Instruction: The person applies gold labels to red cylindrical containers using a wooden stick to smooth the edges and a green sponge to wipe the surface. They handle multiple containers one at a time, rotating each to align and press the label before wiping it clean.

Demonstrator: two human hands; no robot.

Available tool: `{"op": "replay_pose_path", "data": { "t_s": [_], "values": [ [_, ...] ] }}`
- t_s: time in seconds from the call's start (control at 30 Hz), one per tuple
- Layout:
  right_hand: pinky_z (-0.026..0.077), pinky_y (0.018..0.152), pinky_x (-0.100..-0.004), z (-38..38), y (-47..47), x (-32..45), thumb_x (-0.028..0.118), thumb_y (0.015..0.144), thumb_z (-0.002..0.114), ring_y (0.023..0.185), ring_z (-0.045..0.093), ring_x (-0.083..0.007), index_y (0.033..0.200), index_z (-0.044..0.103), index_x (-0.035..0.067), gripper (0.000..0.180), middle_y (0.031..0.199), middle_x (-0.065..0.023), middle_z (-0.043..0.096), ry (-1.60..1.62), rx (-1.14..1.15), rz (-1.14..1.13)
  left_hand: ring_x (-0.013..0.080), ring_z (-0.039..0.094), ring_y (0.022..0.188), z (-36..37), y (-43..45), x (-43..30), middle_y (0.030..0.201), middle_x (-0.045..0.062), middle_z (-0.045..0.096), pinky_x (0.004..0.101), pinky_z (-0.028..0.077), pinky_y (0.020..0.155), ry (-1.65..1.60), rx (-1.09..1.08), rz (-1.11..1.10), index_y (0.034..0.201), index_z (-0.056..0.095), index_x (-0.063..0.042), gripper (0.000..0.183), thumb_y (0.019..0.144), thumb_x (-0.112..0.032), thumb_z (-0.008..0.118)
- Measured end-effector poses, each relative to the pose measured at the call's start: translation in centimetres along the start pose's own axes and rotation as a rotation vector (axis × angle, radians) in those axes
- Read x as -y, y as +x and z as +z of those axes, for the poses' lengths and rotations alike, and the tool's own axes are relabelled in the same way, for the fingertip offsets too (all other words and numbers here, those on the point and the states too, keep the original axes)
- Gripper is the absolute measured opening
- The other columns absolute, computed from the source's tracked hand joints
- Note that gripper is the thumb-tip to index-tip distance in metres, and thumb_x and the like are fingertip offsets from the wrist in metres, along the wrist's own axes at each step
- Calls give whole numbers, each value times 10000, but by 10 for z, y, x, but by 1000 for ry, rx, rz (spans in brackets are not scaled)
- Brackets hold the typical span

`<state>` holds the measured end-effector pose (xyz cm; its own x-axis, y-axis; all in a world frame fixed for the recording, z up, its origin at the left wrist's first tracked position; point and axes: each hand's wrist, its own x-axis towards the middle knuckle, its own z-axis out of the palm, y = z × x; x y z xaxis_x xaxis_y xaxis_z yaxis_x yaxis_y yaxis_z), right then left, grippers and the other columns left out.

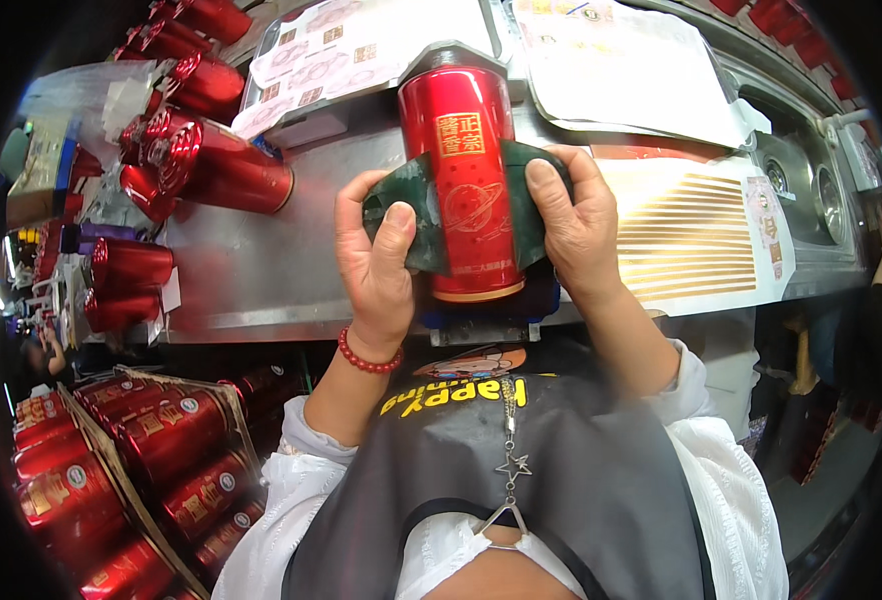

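In front of me a glossy red cylindrical bottle bears gold print and writing, with a gold rim at its near end. Dark green flexible material flanks it on both sides. My left hand pinches the left green piece between thumb and fingers, its edge against the bottle. On the other side, my right hand grips the right green piece, also pressed to the bottle. Whether the two pieces join behind the bottle cannot be seen. A dark blue support partly shows beneath the bottle.
Printed transfer sheets lie in stacks at the back left and back right. A gold-striped sheet lies right of my hands on the metal table. Red bottles stand at left; crates of red bottles sit below.
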<state>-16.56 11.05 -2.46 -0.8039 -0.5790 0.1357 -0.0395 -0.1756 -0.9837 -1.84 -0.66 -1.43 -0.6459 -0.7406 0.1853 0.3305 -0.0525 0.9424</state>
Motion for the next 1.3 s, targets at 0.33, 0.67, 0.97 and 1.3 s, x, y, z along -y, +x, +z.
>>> {"op": "replay_pose_path", "data": {
  "t_s": [0.33, 0.67, 0.97, 1.3],
  "values": [
    [535, 719, -274, 6, -21, 35, 202, 974, 719, 795, 659, -121, 1088, 638, 5, 241, 899, -88, 709, -109, 71, -150, 63, 565, 928, 17, -9, -24, 1066, 16, 624, 233, 481, 837, 366, 43, 161, 1278, 540, -23, 307, 1008, -131, 639],
    [364, 781, -382, -20, -7, 48, 176, 762, 786, 804, 527, -186, 990, 723, 195, 237, 870, 33, 551, -696, 291, -945, 48, 550, 926, -2, -14, -3, 1091, 11, 618, 220, 480, 835, 15, -10, 22, 1316, 504, -28, 316, 1040, -150, 596],
    [419, 752, -372, -42, -20, 57, 120, 762, 835, 777, 553, -228, 1022, 726, 69, 286, 883, -56, 611, -511, 543, -715, 108, 609, 984, -7, -14, -11, 1141, 60, 634, 274, 508, 912, 22, 11, 55, 1320, 508, -24, 314, 1036, -133, 589],
    [515, 675, -257, -13, -13, 11, 261, 981, 709, 753, 612, -89, 1014, 651, 7, 263, 825, -45, 678, -56, 148, -40, 109, 597, 1016, -13, -10, 8, 1152, 56, 625, 281, 498, 922, 10, 24, 32, 1341, 495, -30, 337, 1056, -190, 578]
  ]
}}
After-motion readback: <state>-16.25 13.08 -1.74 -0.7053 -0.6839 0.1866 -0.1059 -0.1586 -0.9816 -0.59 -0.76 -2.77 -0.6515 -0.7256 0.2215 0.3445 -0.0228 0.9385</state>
